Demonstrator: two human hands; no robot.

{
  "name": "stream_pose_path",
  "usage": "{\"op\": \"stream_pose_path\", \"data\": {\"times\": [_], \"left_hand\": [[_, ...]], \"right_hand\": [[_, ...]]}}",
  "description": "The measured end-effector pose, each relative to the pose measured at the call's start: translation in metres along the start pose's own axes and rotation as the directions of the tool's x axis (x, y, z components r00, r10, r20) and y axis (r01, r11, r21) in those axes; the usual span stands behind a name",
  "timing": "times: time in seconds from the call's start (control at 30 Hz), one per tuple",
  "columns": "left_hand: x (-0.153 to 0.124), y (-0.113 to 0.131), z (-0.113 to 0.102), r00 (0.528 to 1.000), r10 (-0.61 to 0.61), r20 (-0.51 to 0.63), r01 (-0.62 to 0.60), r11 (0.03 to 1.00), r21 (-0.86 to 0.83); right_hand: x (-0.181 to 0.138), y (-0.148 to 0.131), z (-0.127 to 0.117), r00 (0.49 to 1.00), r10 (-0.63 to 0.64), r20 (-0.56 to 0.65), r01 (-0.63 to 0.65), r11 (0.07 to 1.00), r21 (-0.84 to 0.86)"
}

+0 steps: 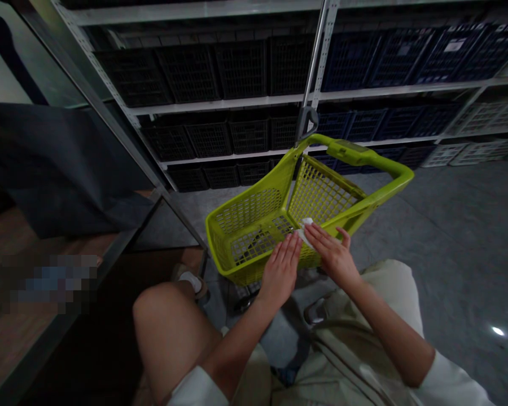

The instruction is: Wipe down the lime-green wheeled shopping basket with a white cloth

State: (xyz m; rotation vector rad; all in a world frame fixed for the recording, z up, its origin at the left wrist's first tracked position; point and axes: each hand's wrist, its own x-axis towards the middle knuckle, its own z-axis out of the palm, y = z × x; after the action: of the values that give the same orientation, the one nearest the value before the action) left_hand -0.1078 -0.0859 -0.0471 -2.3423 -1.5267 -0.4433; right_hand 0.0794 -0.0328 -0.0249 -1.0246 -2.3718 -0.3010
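Note:
A lime-green shopping basket cart point(254, 220) stands on the floor in front of my knees. My left hand point(281, 269) lies flat on its near rim, fingers stretched out and together. My right hand point(332, 251) rests beside it, fingers extended, pressing a small white cloth or wipe point(305, 226) against the rim. The cloth shows only partly beyond my fingertips. The cart's green handle point(364, 155) arcs up on the far right side.
Metal shelving point(220, 104) with rows of dark plastic crates fills the wall behind the cart. A grey pole point(315, 67) rises from behind the cart. A wooden shelf board point(29, 316) sits at left. Grey floor point(461, 237) spreads to the right.

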Motion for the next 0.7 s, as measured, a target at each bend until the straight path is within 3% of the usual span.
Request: {"op": "stream_pose_path", "data": {"times": [0.07,0.13,0.2,0.27,0.33,0.4,0.57,0.7], "left_hand": [[0.0,0.0,0.0,1.0,0.003,-0.001,-0.003,1.0,0.009],[0.0,0.0,0.0,1.0,0.001,0.001,-0.001,1.0,0.018],[0.0,0.0,0.001,1.0,-0.002,0.002,0.002,1.0,0.023],[0.001,0.001,0.001,1.0,-0.006,0.004,0.006,1.0,0.024],[0.001,0.001,0.002,1.0,-0.011,0.001,0.011,1.0,0.026],[0.001,0.001,0.003,1.0,-0.01,-0.003,0.01,1.0,0.027],[0.001,0.001,0.001,1.0,0.003,0.003,-0.003,1.0,0.011],[0.001,0.001,0.0,1.0,0.0,0.01,0.0,1.0,0.009]], "right_hand": [[-0.003,0.03,-0.011,0.996,-0.083,0.043,0.084,0.996,-0.034],[-0.003,0.066,-0.023,0.997,-0.074,0.019,0.075,0.992,-0.101],[-0.002,0.095,-0.032,0.993,0.043,-0.11,-0.062,0.982,-0.176],[0.001,0.108,-0.034,0.952,0.176,-0.249,-0.228,0.953,-0.199],[0.004,0.098,-0.028,0.916,0.254,-0.311,-0.319,0.931,-0.177],[0.005,0.069,-0.016,0.921,0.263,-0.287,-0.312,0.94,-0.14],[0.002,-0.018,0.011,0.988,0.144,-0.058,-0.145,0.989,-0.003],[-0.001,-0.033,0.014,0.993,0.116,-0.014,-0.116,0.993,0.038]]}}
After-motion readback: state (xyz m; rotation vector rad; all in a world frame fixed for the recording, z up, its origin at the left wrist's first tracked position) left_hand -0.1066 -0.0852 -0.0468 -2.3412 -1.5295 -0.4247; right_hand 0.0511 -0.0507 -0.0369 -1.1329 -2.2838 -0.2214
